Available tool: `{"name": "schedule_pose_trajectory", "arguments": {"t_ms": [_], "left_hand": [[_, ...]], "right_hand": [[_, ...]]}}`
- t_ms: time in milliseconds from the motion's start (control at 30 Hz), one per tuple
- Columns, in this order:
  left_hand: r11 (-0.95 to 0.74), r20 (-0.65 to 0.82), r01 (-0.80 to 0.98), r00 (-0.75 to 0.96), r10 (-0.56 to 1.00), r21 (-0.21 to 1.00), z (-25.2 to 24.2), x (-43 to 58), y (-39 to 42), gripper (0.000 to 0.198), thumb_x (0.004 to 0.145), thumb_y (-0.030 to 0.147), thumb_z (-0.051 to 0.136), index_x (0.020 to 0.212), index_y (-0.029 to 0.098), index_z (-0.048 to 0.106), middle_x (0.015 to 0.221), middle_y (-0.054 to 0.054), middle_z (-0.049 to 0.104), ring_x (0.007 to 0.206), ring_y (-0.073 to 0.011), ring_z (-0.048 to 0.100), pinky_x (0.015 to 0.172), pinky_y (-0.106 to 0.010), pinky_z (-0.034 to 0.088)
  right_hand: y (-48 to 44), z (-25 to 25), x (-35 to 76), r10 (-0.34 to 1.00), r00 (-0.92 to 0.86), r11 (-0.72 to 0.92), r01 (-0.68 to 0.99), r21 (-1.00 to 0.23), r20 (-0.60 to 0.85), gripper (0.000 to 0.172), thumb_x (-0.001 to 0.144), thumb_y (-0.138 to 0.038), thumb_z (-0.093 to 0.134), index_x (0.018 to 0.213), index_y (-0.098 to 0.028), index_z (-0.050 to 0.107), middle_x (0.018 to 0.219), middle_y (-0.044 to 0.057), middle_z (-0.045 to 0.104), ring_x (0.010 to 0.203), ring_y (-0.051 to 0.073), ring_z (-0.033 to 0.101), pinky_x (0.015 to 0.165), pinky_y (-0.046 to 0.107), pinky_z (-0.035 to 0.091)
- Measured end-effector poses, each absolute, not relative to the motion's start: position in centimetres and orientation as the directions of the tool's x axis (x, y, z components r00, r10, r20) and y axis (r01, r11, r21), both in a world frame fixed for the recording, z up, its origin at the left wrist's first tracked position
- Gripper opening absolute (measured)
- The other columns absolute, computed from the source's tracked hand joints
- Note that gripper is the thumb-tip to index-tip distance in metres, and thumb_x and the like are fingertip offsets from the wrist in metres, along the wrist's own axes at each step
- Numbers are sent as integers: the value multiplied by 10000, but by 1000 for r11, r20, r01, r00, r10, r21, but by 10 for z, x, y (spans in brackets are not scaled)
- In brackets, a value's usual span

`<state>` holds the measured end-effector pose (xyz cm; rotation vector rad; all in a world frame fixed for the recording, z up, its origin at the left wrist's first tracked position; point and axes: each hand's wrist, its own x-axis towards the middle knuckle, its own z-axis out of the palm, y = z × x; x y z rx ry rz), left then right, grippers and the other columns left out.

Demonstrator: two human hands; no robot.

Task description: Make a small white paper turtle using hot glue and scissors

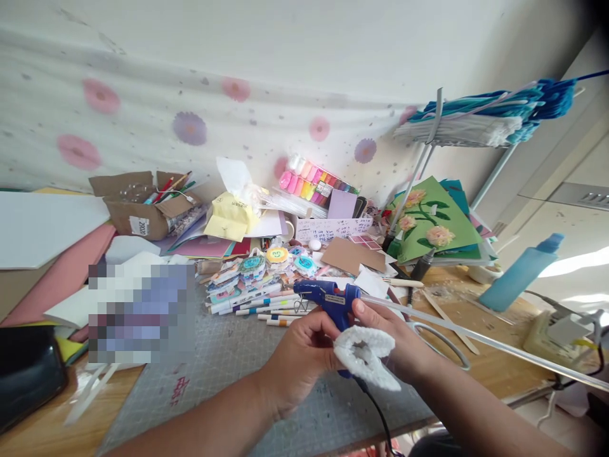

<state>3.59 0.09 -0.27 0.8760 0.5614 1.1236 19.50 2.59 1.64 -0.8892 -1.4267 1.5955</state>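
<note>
My right hand is closed around the handle of a blue glue gun, thumb on its body and nozzle pointing left. A long clear glue stick trails from the gun's back to the right, and its black cord hangs down toward me. My left hand is curled, its fingertips pinching a white fuzzy looped piece held just below the gun between both hands. Both hands hover over a grey cutting mat.
Markers and round decorated badges lie beyond the mat. A cardboard box, a yellow tissue pack, colour clay tubs, a green flower card, a blue bottle, scissors and a dark device surround the work area.
</note>
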Motion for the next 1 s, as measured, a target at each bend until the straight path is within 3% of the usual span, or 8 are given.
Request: {"name": "schedule_pose_trajectory", "arguments": {"t_ms": [133,267,367,467,567,667,833,1000], "left_hand": [[228,25,-541,420,907,810,-4,35,1,252,537,116,837,573,143,589,591,15,644,566,-105,565,569,-224,441],[207,37,-539,408,912,816,-5,33,2,225,578,126,824,588,154,600,619,10,662,590,-114,585,593,-234,453],[138,87,-562,356,930,816,-4,27,10,214,575,189,840,626,166,633,872,-30,714,784,-176,643,689,-282,490],[-67,182,-546,159,970,835,-3,16,25,168,610,216,823,682,190,674,1038,-34,679,971,-215,616,794,-322,493],[-365,387,-414,-33,921,834,-4,3,39,110,658,184,788,708,207,693,914,-19,666,926,-196,617,824,-329,483],[-543,544,-265,-76,836,797,-6,-4,49,85,690,161,760,729,215,708,872,-23,670,884,-182,621,842,-323,473],[-577,578,-221,-65,813,787,-8,-6,52,68,709,173,750,744,216,710,865,-32,685,864,-180,628,831,-323,483],[-551,549,-192,-69,833,812,-7,-7,52,52,708,200,753,735,209,709,861,-42,694,876,-202,637,843,-351,484]], "right_hand": [[24,13,186,877,-476,-162,-166,-973,-65,345,676,-461,791,794,-154,688,714,-3,637,633,111,534,600,221,417],[23,13,182,921,-385,-173,-258,-951,-63,321,651,-405,816,832,-160,714,731,10,671,635,122,576,607,231,438],[25,22,190,984,-180,-67,-345,-936,-4,288,644,-356,807,852,-174,724,793,35,703,735,172,628,651,258,486],[24,35,208,996,-50,50,-368,-928,73,219,640,-322,782,801,-188,717,811,33,704,741,187,646,653,273,522],[18,43,226,991,-89,69,-285,-956,98,179,642,-292,771,773,-184,716,777,24,694,584,145,624,556,244,511],[8,43,236,980,-167,94,-116,-989,112,174,683,-312,738,782,-170,725,796,64,706,626,168,626,574,259,514],[0,38,245,969,-219,151,156,-976,115,188,732,-378,688,793,-206,733,835,81,720,719,222,629,620,311,516],[-1,31,255,979,-164,148,163,-975,121,237,713,-444,708,778,-217,723,771,75,718,706,246,647,627,341,525]]}}
